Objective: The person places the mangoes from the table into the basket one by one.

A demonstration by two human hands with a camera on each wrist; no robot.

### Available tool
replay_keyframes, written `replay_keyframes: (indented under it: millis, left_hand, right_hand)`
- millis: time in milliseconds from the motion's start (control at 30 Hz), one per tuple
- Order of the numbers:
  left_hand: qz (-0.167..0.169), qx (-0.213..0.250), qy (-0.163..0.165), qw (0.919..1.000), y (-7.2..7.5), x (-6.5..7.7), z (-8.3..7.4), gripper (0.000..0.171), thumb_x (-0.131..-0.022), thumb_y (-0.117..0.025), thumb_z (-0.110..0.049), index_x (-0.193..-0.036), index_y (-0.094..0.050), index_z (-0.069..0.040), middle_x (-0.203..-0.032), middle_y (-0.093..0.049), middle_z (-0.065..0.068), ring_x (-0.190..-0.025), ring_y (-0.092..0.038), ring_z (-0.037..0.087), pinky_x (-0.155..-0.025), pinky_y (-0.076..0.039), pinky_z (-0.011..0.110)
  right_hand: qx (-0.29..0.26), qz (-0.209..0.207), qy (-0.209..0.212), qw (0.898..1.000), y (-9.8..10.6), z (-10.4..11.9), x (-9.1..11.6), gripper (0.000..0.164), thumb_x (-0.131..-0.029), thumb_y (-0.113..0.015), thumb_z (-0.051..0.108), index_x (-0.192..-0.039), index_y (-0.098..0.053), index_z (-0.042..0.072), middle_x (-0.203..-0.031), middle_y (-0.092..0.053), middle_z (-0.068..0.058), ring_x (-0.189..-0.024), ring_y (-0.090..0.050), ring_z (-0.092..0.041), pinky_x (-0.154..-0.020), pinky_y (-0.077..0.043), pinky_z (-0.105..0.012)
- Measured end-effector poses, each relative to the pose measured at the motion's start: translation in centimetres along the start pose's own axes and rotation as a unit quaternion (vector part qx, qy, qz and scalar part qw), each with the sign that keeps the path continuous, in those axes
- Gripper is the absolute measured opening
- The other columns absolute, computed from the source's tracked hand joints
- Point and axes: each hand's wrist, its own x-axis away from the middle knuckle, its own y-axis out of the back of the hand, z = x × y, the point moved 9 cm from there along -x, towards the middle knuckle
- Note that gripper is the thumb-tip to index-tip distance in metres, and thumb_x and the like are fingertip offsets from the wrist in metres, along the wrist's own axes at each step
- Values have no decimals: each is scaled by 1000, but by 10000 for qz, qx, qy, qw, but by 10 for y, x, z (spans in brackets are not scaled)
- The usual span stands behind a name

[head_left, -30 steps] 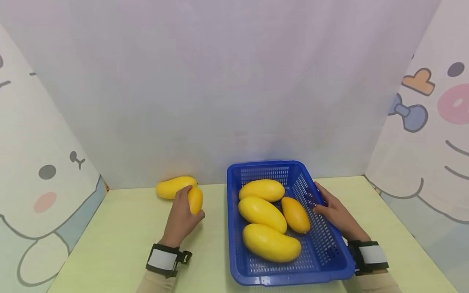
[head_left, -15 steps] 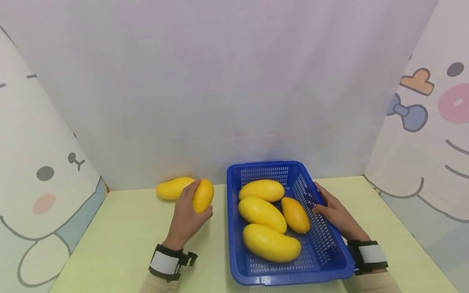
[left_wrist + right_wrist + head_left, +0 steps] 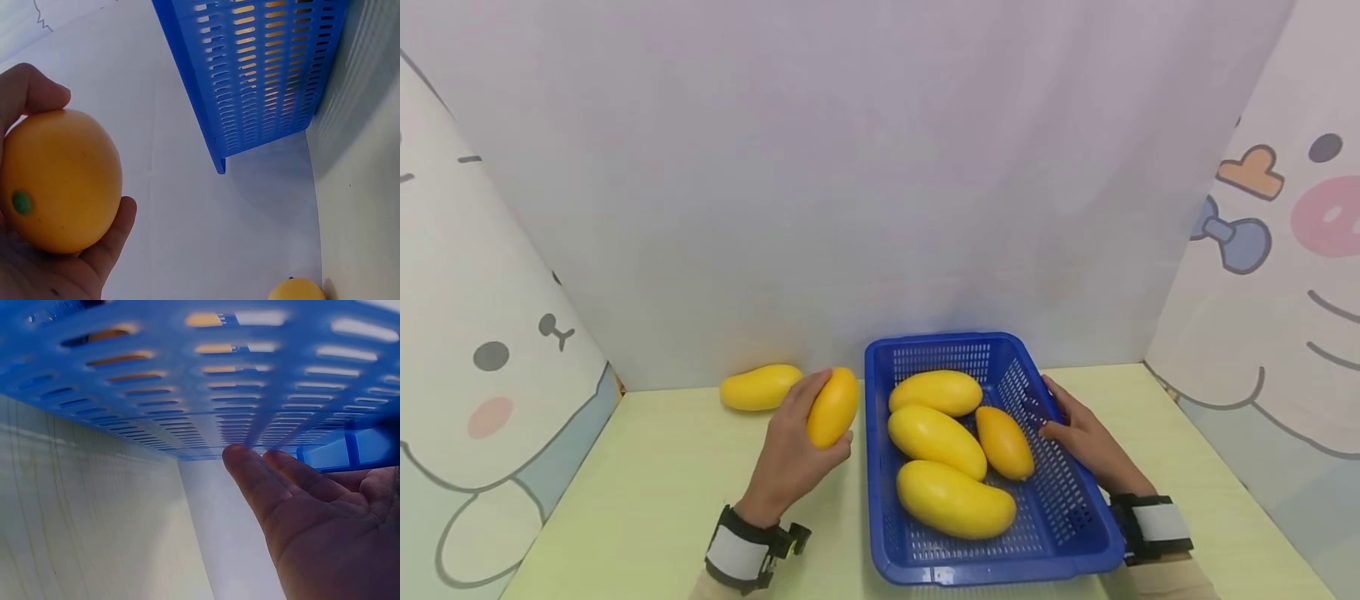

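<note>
My left hand (image 3: 793,454) holds an orange-yellow mango (image 3: 833,408) above the table, just left of the blue basket (image 3: 872,500). In the left wrist view, thumb and fingers curl round this mango (image 3: 69,175), and a green stem spot shows on its end. Inside the basket lie several mangoes: pale yellow ones (image 3: 936,440) along the left side and a deeper orange one (image 3: 1004,443) to their right. My right hand (image 3: 1093,446) grips the basket's right rim, thumb over the top and fingers along the outer wall. The right wrist view shows these fingers (image 3: 250,478) against the slotted side.
Another yellow mango (image 3: 760,387) lies at the back of the pale table (image 3: 647,500), left of the basket, close to the white back sheet (image 3: 850,183). Side panels with cartoon drawings (image 3: 1247,242) border the table at left and right.
My left hand has moved right with the mango, away from the other mango at the back and closer to the basket. My right hand and the basket have stayed in place.
</note>
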Motion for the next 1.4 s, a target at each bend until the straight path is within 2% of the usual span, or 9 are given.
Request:
replay_keyframes:
  millis: [433, 600, 767, 1033, 1167, 1400]
  left_hand:
    - [69, 198, -278, 9994, 0, 1, -18, 77, -71, -75, -25, -139, -40, -19, -131, -47, 0, -95, -51, 15, -76, -49, 34]
    - [240, 414, -416, 9980, -5, 3, -26, 76, -73, -75, -28, -139, -39, -20, -131, -48, 1, -95, -51, 15, -76, -49, 34]
    - [364, 598, -472, 9964, -8, 3, -33, 75, -73, -75, -29, -139, -39, -23, -132, -46, -4, -94, -51, 12, -75, -49, 31]
    - [478, 358, -438, 9973, -6, 4, -37, 75, -72, -75, -33, -139, -40, -31, -129, -45, -9, -90, -50, 10, -68, -48, 27]
    - [589, 442, -428, 9964, -9, 5, -39, 75, -72, -75, -32, -139, -40, -32, -128, -45, -10, -90, -50, 9, -69, -48, 27]
    - [781, 686, -690, 9922, -16, 8, -50, 75, -72, -75, -28, -139, -41, -28, -130, -44, -9, -96, -51, 10, -74, -49, 27]
  right_hand:
    - [42, -16, 5, 10000, 0, 0, 0, 77, -90, -48, 3, -150, -4, 23, -149, -20, -21, -119, -39, -45, -82, -47, -48]
    - [-22, -5, 4, 10000, 0, -1, 0, 77, -90, -48, 3, -151, -4, 20, -149, -21, -21, -119, -40, -45, -81, -48, -47]
    - [23, -37, -8, 10000, 1, -3, -1, 77, -90, -49, 4, -151, -5, 22, -148, -22, -21, -118, -40, -45, -80, -49, -48]
    - [80, -57, -16, 10000, 0, -3, -2, 77, -90, -49, 4, -150, -6, 22, -149, -22, -20, -119, -40, -44, -82, -47, -47]
    - [97, -97, -39, 9999, 1, -3, -2, 77, -90, -49, 4, -151, -6, 22, -148, -23, -21, -118, -41, -44, -81, -48, -48]
    - [66, -74, -43, 9999, 0, -1, -1, 77, -89, -49, 4, -151, -5, 20, -148, -23, -20, -118, -41, -44, -82, -47, -47]
